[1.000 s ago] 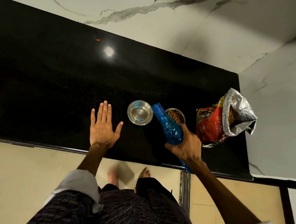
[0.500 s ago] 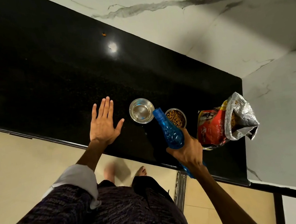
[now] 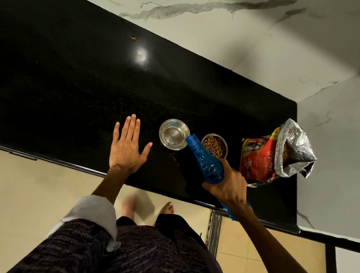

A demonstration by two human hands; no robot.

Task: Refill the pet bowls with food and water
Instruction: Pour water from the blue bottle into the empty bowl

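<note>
Food part looks done: the kibble bowl (image 3: 214,146) is full and the bag (image 3: 275,155) sits open just to its right on the table (image 3: 53,84). Water is the bit in progress. The right hand (image 3: 227,187) has its grip wrapped tight around the fat body of the blue bottle (image 3: 207,162), tilted so the open neck sits right over the near rim of the steel bowl (image 3: 174,133). That bowl seems to have a little water in it already, hard to say how much with the glare, so I'd guess it needs more pouring. The left hand (image 3: 128,147) holds nothing, fingers spread flat, resting on or just above the table left of the steel bowl; can't tell if it's actually touching.
</note>
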